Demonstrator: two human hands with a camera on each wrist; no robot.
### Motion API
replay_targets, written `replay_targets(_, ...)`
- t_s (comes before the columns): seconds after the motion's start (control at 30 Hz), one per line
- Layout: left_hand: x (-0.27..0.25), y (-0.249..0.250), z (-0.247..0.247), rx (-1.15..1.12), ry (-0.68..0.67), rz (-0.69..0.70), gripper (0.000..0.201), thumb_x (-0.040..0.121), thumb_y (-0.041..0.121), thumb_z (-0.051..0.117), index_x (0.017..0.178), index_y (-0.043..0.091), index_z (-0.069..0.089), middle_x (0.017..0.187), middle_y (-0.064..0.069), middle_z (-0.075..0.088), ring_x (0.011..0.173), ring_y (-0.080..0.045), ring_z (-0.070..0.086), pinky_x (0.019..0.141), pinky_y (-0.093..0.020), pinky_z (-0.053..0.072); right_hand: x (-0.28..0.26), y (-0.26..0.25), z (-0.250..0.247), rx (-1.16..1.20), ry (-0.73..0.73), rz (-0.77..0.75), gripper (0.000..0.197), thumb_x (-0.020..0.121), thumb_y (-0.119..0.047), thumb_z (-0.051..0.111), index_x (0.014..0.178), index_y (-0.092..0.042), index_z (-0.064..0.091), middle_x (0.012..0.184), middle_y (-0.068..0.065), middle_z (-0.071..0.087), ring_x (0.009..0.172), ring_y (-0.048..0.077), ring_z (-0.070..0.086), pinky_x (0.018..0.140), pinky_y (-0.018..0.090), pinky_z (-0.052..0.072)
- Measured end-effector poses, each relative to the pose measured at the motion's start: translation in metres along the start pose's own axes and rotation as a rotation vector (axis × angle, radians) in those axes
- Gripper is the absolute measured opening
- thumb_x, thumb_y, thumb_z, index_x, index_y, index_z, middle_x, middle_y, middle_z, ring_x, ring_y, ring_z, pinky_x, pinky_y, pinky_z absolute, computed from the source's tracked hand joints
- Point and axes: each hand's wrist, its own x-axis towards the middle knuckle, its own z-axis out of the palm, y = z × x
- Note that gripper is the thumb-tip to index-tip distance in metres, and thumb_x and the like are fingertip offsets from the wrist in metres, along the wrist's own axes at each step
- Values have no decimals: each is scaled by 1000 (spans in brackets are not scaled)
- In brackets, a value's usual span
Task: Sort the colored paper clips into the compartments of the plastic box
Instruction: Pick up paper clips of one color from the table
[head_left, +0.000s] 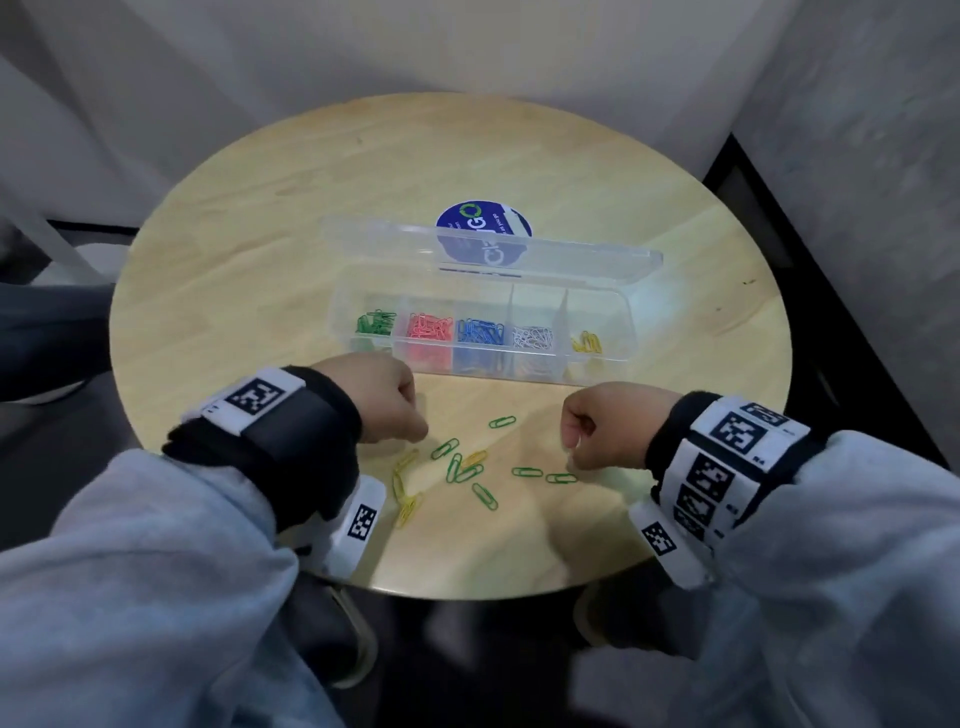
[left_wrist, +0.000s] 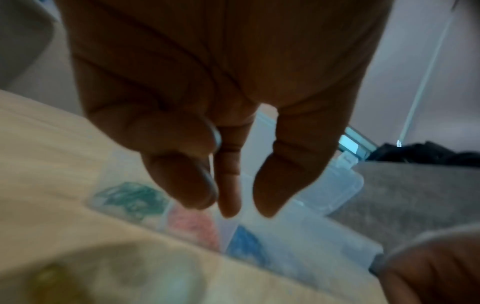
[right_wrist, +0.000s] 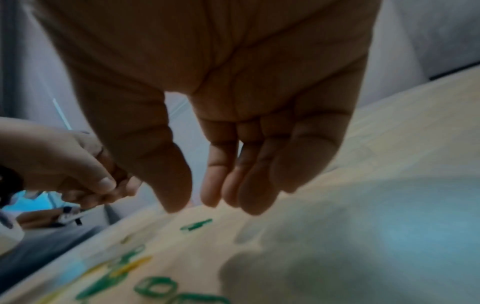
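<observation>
Here both hands hang relaxed and hold nothing, left hand (head_left: 382, 397) and right hand (head_left: 610, 426) just in front of the box (head_left: 483, 332), loose clips (head_left: 467, 470) between them.

Both arms wear loose light grey-blue sweatshirt sleeves (head_left: 156, 571) with soft, bunched cuffs. Each wrist carries a black fabric band holding white blocks printed with black square codes. On the left wrist band (head_left: 270, 415), 1 code faces up beside a plain dark panel, and a 2nd white block (head_left: 361, 522) with its own code sits lower on the inner side. The right wrist band (head_left: 727, 457) shows more: 4 codes across the top and outer faces, plus 1 more on a white block (head_left: 660, 538) on the inner side. The left hand (head_left: 382, 395) and right hand (head_left: 605, 421) are bare, with no gloves.
</observation>
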Motion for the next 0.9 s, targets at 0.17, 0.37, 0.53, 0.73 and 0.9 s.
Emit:
replay_targets(0.17,-1,-5,7,202,-21,-60,15,75,26,67,81,19,55,73,5,54,72,-16,52,51,-23,34,-1,1,8,-132,-62,3,9,81,-20,62,84,-20,54,83,-6,55,80,15,53,70,25,45)
replay_targets(0.37,2,-3,18,199,-5,5,31,73,39,72,89,23,52,78,8,50,80,-17,51,66,-26,38,7,-4,20,-251,-106,-25,12,84,-22,58,88,-14,66,84,0,62,75,18,55,71,30,50)
replay_targets(0.53,7,18,34,268,-15,64,43,71,46,73,94,22,47,81,5,48,83,-19,50,65,-27,36,7,-9,21,-215,-47,-74,9,82,-23,61,86,-18,54,92,2,62,84,22,58,73,32,49)
replay_targets(0.73,7,27,38,340,-35,96,48,69,43,77,101,18,50,94,3,52,82,-18,49,68,-28,39,8,-14,22,-234,-63,-120,19,86,-26,60,99,-12,61,106,4,65,94,23,59,79,32,49)
replay_targets(0.9,11,26,40,326,-13,83,36,76,29,73,105,17,55,111,-2,59,94,-20,52,75,-27,40,9,-15,20,-195,-74,-138,6,85,-16,58,91,-15,60,105,5,68,96,23,62,81,33,51)
